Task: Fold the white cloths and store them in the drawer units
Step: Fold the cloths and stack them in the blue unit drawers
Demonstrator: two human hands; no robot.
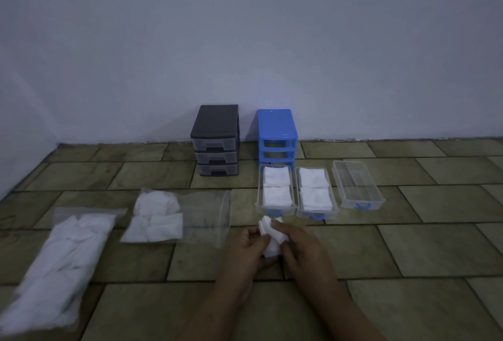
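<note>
Two clear plastic drawers [275,208] [317,211] on the tiled floor already hold folded white cloths; a third drawer [362,202] is empty (two bags remain). Left hand [249,248] and right hand [299,248] pinch a crumpled white cloth [272,237] above the floor.

A floor [408,245] of brownish rectangular tiles meets a pale wall. Against the wall stand two small drawer units side by side: a dark grey unit [216,140] with three clear drawers in place, and a blue unit [277,138] with empty slots. In front of the blue unit lie three clear drawers in a row: the left drawer [275,191] and middle drawer [315,193] hold folded white cloths, the right drawer [358,185] holds none. To the left lie two clear plastic bags of white cloths, one bag [177,218] nearer the drawers, another bag [60,267] at the far left.
</note>
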